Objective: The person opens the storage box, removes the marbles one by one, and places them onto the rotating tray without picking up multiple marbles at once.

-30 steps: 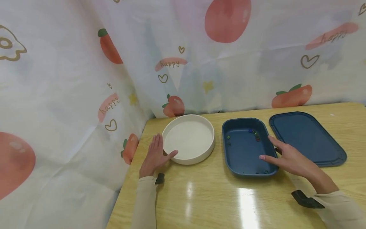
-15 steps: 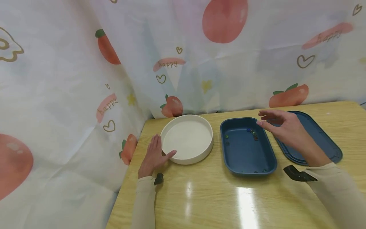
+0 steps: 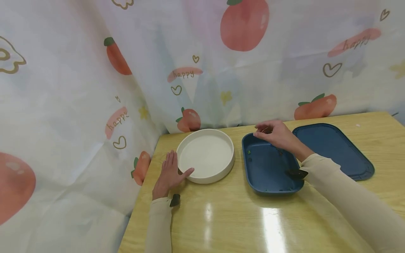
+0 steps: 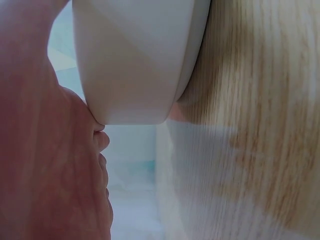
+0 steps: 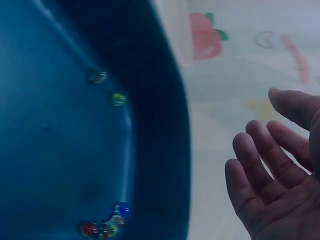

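My left hand [image 3: 167, 177] lies at the near left rim of a round white dish [image 3: 207, 154], fingers along its side and thumb over the edge. In the left wrist view the hand meets the dish's wall [image 4: 135, 60]. My right hand [image 3: 278, 135] is above the far end of a blue rectangular tub [image 3: 269, 179], fingers bent loosely. The right wrist view shows its palm with nothing between thumb and fingers. Several glass marbles lie in the tub, among them a green-yellow marble [image 5: 118, 99] and a red marble [image 5: 89, 228]. The right hand and forearm hide part of the tub.
A flat blue lid [image 3: 335, 151] lies right of the tub on the wooden table [image 3: 227, 218]. A patterned curtain [image 3: 272, 80] hangs behind and to the left. A small white speck [image 3: 358, 125] is at the back right.
My right hand has risen from the tub's right edge and swung left across its far end. The left hand stays at the dish. The head view has shifted slightly.
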`<state>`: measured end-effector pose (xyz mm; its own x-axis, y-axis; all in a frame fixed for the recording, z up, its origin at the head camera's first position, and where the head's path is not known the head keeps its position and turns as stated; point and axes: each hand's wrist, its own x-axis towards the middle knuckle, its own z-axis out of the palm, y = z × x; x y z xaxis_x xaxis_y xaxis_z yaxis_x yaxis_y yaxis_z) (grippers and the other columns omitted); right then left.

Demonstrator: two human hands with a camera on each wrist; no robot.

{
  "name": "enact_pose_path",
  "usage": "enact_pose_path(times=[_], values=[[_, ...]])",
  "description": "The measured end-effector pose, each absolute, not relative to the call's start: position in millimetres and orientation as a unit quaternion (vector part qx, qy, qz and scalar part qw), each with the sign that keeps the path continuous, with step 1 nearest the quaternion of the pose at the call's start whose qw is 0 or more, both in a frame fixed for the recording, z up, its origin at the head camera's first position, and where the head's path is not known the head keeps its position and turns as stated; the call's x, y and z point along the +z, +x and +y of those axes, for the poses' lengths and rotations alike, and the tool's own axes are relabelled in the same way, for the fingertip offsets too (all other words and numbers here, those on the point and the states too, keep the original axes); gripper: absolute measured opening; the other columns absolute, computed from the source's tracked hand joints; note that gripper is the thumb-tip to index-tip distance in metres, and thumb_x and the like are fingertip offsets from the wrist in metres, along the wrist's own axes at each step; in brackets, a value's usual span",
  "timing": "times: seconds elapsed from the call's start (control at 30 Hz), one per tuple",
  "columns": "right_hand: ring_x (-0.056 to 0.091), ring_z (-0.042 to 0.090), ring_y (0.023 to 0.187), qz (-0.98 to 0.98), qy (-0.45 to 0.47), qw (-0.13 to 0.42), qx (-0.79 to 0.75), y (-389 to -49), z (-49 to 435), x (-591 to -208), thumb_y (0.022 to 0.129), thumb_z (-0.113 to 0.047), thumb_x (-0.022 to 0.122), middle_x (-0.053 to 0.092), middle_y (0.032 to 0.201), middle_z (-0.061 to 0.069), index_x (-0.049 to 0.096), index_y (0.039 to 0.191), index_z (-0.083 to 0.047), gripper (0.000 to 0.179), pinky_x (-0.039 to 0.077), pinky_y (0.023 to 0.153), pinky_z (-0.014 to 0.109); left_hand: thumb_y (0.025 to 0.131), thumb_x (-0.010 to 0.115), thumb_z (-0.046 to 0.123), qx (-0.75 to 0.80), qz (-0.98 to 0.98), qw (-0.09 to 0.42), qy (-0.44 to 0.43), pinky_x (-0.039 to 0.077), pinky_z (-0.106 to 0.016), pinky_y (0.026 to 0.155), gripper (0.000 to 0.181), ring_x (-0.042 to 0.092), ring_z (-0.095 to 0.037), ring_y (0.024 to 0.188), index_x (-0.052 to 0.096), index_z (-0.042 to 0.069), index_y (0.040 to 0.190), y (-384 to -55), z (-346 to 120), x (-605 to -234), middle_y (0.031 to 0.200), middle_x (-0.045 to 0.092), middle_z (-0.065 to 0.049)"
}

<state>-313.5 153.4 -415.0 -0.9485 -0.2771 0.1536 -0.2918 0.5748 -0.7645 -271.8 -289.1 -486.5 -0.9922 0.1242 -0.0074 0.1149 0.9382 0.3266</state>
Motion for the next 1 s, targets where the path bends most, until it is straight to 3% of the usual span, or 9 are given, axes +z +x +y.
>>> enact_pose_path(times=[0.17,0.33,0.7,1.0], values=[[0.07,0.032,0.103,-0.895,0.192,-0.013,0.403,-323,141,-430,0.1,-0.024,0.07,0.072,0.114,0.02,0.067,0.131,0.003,0.041,0.058,0.087,0.047,0.092,0.059,0.069,0.172,0.983,0.011,0.06,0.013,-0.061,0.129,0.113,0.003,-0.04,0.163,0.008,0.0,0.165,-270,-291,-491,0.175,0.006,-0.021],[0.071,0.03,0.099,-0.893,0.217,-0.031,0.393,-328,135,-441,0.098,-0.02,0.073,0.076,0.108,0.018,0.07,0.127,0.005,0.039,0.059,0.085,0.044,0.092,0.058,0.07,0.172,0.983,0.01,0.058,0.012,-0.06,0.13,0.113,0.0,-0.037,0.164,0.007,0.0,0.166,-269,-290,-490,0.175,0.003,-0.02],[0.072,0.038,0.103,-0.901,0.208,-0.054,0.376,-335,136,-466,0.096,-0.014,0.074,0.076,0.111,0.023,0.072,0.121,0.008,0.033,0.06,0.085,0.048,0.092,0.057,0.073,0.171,0.983,0.009,0.061,0.012,-0.059,0.13,0.115,-0.001,-0.036,0.164,0.004,0.003,0.166,-271,-291,-491,0.175,0.004,-0.02],[0.074,0.026,0.09,-0.909,0.196,-0.068,0.361,-336,131,-480,0.092,-0.009,0.075,0.078,0.108,0.023,0.078,0.11,0.007,0.024,0.056,0.072,0.035,0.091,0.058,0.073,0.173,0.983,0.007,0.063,0.015,-0.061,0.129,0.115,0.003,-0.039,0.163,0.009,0.0,0.165,-271,-291,-492,0.175,0.006,-0.021]])
